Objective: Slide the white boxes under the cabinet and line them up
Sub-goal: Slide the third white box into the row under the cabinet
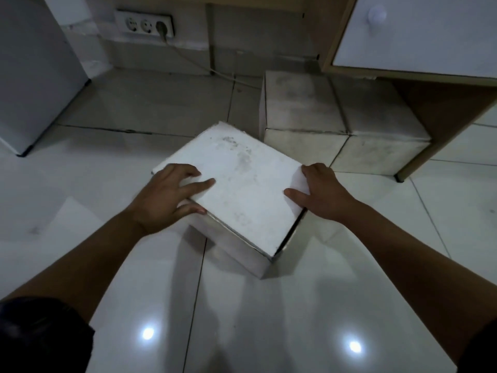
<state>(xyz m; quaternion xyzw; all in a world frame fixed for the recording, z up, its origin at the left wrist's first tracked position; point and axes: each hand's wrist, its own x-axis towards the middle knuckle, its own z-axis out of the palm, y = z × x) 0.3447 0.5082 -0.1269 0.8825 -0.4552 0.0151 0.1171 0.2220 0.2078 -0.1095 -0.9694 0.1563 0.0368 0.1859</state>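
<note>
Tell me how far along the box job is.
Done: two white boxes sit side by side under the cabinet. In hand: left hand and right hand hold a third box, askew on the floor. Left: slide it in and square it up.

Wall socket [144,24], cable [188,59], grey appliance [32,76].

Your smudged white box [242,189] lies askew before the cabinet [435,103]. A second box [298,103] and third box [376,117] touch, beside its panel.
</note>
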